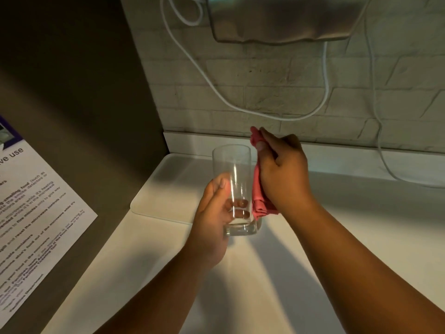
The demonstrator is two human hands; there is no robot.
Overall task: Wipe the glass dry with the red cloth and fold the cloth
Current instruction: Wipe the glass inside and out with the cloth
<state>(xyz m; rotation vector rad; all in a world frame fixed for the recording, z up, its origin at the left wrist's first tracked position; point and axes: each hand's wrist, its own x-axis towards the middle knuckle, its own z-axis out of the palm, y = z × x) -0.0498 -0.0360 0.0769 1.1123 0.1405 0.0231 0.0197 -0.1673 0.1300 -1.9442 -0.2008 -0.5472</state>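
Note:
A tall clear glass (237, 169) stands upright just above the white counter, held low down by my left hand (213, 220), whose fingers show through the glass. My right hand (281, 172) presses a bunched red cloth (258, 201) against the glass's right side. The cloth runs from above my fingertips, near the rim, down to near the base. Most of the cloth is hidden behind my right hand.
A white tray or mat (168, 184) lies on the counter (265, 273) behind the glass. White cables (265, 114) hang along the tiled wall. A metal appliance (284, 18) is mounted above. A dark cabinet side with a printed notice (31, 213) stands at left.

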